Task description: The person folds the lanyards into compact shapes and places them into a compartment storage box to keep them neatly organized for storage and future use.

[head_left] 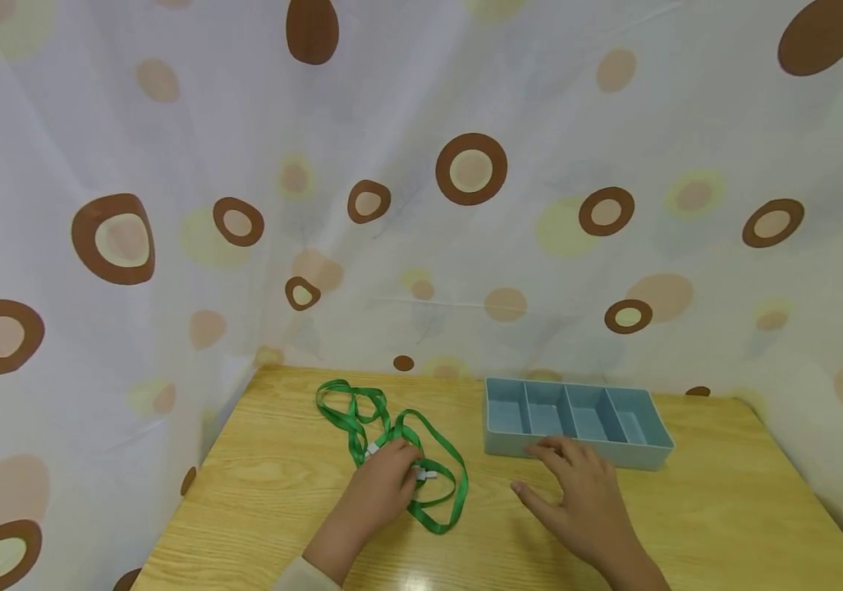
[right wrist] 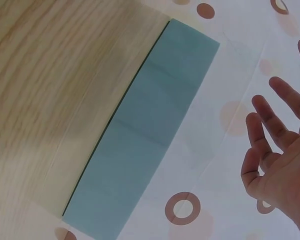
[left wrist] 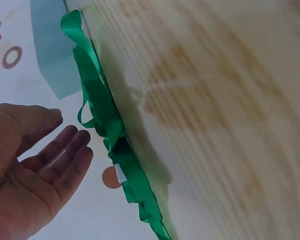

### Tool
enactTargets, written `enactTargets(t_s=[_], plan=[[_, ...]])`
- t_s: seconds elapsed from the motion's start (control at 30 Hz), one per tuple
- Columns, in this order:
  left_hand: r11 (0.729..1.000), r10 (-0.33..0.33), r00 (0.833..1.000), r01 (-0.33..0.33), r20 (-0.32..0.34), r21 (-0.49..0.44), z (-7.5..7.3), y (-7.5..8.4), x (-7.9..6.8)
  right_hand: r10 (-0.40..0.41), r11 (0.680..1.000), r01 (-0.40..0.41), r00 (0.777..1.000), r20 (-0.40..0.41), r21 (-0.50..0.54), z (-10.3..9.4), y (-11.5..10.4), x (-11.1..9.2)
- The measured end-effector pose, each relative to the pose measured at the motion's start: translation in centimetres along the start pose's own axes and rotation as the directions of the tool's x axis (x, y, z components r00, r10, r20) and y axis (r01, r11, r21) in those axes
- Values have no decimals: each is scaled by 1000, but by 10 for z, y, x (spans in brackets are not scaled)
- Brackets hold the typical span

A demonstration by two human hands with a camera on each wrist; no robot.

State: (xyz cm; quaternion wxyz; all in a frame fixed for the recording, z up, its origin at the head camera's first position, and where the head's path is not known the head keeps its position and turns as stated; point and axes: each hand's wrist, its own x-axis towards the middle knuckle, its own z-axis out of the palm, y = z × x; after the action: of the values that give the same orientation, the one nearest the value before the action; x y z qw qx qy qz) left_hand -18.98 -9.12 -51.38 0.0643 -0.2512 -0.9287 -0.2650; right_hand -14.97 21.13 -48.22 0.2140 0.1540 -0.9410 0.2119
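Green lanyards point(head_left: 350, 424) with white plastic clips point(head_left: 424, 474) lie loosely looped on the table, left of centre. Over them hovers my left hand point(head_left: 386, 486); in the left wrist view its relaxed fingers point(left wrist: 72, 170) are slightly apart from the green ribbon point(left wrist: 102, 107) and hold nothing. A pale blue box point(head_left: 502, 444) with several compartments in a row stands toward the back right. My right hand point(head_left: 587, 505) is raised in front of it, thumb and fingers spread. The right wrist view shows a gap between that hand point(right wrist: 287, 155) and the box's side point(right wrist: 140, 130).
The light wooden table point(head_left: 244, 509) carries the lanyards and the box. A white curtain point(head_left: 406, 98) with brown and yellow spots hangs behind the table and along its sides, close behind the box.
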Motion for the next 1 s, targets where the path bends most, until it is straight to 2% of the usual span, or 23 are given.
enactTargets(t_s=[0.23, 0.5, 0.9, 1.0], plan=[[997, -21, 994, 14, 105, 71, 11, 2, 13, 17, 1000, -17, 1000, 14, 3, -4, -5, 0], [982, -74, 987, 47, 144, 184, 11, 7, 17, 10, 1000, -10, 1000, 24, 9, -6, -7, 0], [993, -112, 978, 103, 175, 59, 9, 5, 14, 10, 1000, -10, 1000, 6, 28, -6, -6, -1], [993, -110, 980, 100, 164, 70, 9, 7, 12, 0, 1000, 0, 1000, 0, 30, -6, -8, -1]])
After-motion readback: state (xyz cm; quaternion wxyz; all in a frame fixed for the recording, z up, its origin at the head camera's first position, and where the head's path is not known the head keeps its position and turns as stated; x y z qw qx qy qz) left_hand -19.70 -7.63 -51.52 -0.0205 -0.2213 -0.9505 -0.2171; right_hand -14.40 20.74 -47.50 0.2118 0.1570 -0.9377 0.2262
